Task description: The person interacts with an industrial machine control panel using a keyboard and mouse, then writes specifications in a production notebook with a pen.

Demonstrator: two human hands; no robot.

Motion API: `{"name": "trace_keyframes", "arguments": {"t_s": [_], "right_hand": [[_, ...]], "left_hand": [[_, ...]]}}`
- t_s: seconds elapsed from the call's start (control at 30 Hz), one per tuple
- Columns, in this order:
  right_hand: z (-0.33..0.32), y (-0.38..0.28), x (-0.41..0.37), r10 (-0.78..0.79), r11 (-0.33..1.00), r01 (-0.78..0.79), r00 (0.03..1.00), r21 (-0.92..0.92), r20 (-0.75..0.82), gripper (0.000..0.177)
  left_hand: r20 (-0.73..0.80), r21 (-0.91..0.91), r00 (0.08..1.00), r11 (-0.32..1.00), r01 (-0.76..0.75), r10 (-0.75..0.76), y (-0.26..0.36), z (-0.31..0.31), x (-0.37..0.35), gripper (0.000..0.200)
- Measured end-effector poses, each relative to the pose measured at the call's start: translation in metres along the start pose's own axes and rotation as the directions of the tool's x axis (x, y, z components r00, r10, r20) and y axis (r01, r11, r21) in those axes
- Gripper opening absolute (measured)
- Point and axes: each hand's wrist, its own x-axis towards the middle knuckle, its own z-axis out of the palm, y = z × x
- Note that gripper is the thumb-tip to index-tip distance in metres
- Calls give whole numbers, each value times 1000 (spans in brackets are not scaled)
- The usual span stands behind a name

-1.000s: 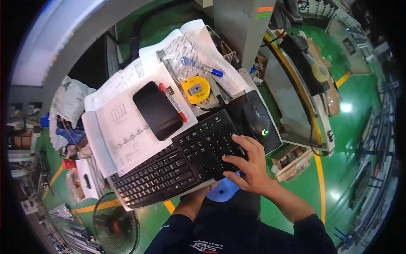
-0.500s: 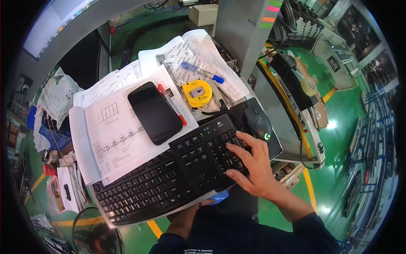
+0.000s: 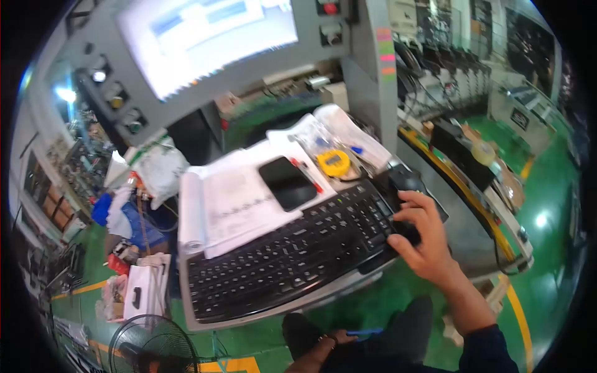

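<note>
My right hand (image 3: 423,239) hovers with fingers apart and curled beside the number keys of a black keyboard (image 3: 298,252), close to a black mouse (image 3: 405,178). It holds nothing. Low over my lap, my left hand (image 3: 336,339) is partly blurred, with a thin blue object (image 3: 365,332) sticking out from its fingers. A black phone (image 3: 288,183) lies on printed drawing sheets (image 3: 230,205) behind the keyboard, next to a red pen (image 3: 308,176). Further back sit a yellow tape measure (image 3: 334,163) and a blue-capped marker (image 3: 356,150), partly hidden by blur.
A bright monitor (image 3: 214,43) in a grey panel with knobs stands behind the keyboard shelf. To the right is a yellow-edged machine bed (image 3: 460,186). A black fan (image 3: 152,348) stands at lower left, near white bags (image 3: 160,168) and papers.
The view has tilted up, bringing the monitor in. My right hand has come off the number keys and shifted right, toward the mouse. My left hand now shows over my lap.
</note>
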Motion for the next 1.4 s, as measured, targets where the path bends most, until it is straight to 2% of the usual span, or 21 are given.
{"name": "trace_keyframes", "arguments": {"t_s": [0.03, 0.1, 0.2, 0.23, 0.3, 0.33, 0.43, 0.47, 0.57, 0.67, 0.77, 0.97, 1.07, 1.17, 1.27, 1.4], "right_hand": [[-8, 0, 5, -115, 982, 109, 993, -152, -30, 34], [-18, 9, 14, -152, 954, 111, 980, -277, -131, 36], [-18, 33, 38, -116, 920, 51, 983, -389, -145, 42], [-15, 42, 42, -58, 952, 17, 990, -307, -126, 45], [-9, 58, 37, 60, 987, -69, 996, -144, -64, 49], [-8, 62, 34, 148, 980, -148, 989, -136, -5, 54], [-11, 62, 34, 206, 972, -203, 978, -121, 12, 58], [-11, 64, 34, 225, 968, -219, 974, -122, 33, 61], [-7, 75, 34, 209, 973, -202, 977, -113, 50, 61], [-11, 70, 43, 214, 969, -192, 967, -156, 141, 61], [-10, 77, 45, 197, 976, -182, 971, -119, 132, 61], [-10, 62, 40, 206, 971, -190, 974, -147, 95, 59], [-8, 67, 40, 208, 970, -193, 973, -144, 96, 55], [-11, 61, 41, 218, 973, -209, 970, -97, 104, 50], [-11, 60, 40, 204, 975, -195, 976, -106, 82, 49], [-12, 58, 41, 220, 972, -211, 971, -102, 90, 48]], "left_hand": [[18, 32, 999, 999, 28, -29, 5, -7, -2, 94], [-104, 7, 994, 999, -37, 37, -20, 11, 27, 104], [-77, -174, 996, 983, -54, 41, -18, 1, 30, 94], [-107, -230, 994, 972, -54, 30, -29, 6, 53, 98], [-168, -337, 986, 939, -65, 8, -21, 2, 53, 105], [-219, -305, 976, 949, -84, 16, -21, 2, 53, 102], [-411, -356, 912, 920, -166, 5, -26, 9, 50, 91], [-432, -374, 902, 914, -154, -25, -26, 10, 49, 92], [-403, -447, 915, 868, -218, 23, -31, 12, 52, 92], [-419, -379, 908, 912, -156, -18, -28, 15, 47, 93], [-405, -351, 914, 918, -184, 28, -27, 13, 42, 93], [-384, -405, 923, 901, -155, -14, -27, 7, 48, 93], [-379, -384, 923, 919, -88, -70, -24, 6, 49, 93], [-435, -351, 899, 929, -117, -52, -24, 12, 46, 91], [-456, -376, 890, 901, -216, 23, -32, 14, 52, 92], [-441, -416, 898, 887, -198, -6, -27, 10, 41, 92]]}}
